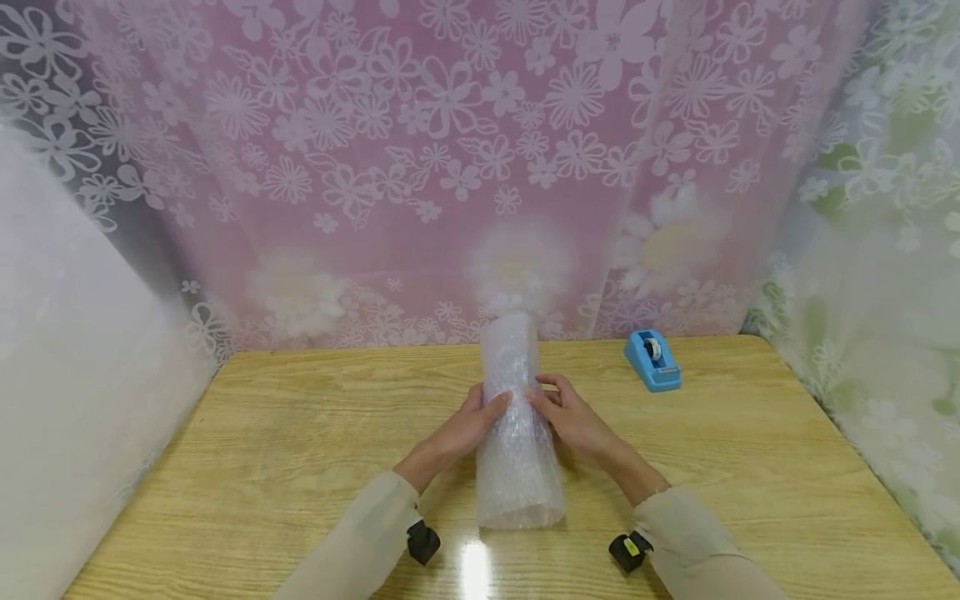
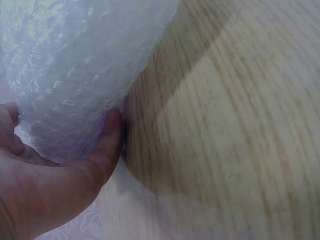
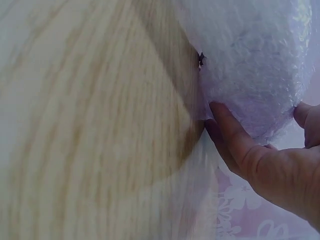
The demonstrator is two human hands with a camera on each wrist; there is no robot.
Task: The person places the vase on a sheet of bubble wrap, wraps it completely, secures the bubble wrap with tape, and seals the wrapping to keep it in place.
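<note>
A roll of clear bubble wrap (image 1: 517, 458) lies lengthwise on the wooden table (image 1: 322, 467), its near end showing an open, rounded edge. From the left side, my left hand (image 1: 462, 429) grips the roll around its middle, thumb on top. My right hand (image 1: 581, 427) holds it from the opposite side, its thumb also on the upper surface. In the left wrist view, fingers (image 2: 107, 145) curve beneath the bubble wrap (image 2: 75, 65). The right wrist view has fingers (image 3: 235, 132) against the underside of the bubble wrap (image 3: 245, 60), close to the tabletop.
A blue tape dispenser (image 1: 652, 362) with a roll of tape stands at the back right of the table. Behind the table hangs a pink flowered curtain (image 1: 420, 192). A pale flowered curtain (image 1: 885, 275) borders the right side, and a whitish sheet (image 1: 75, 333) the left.
</note>
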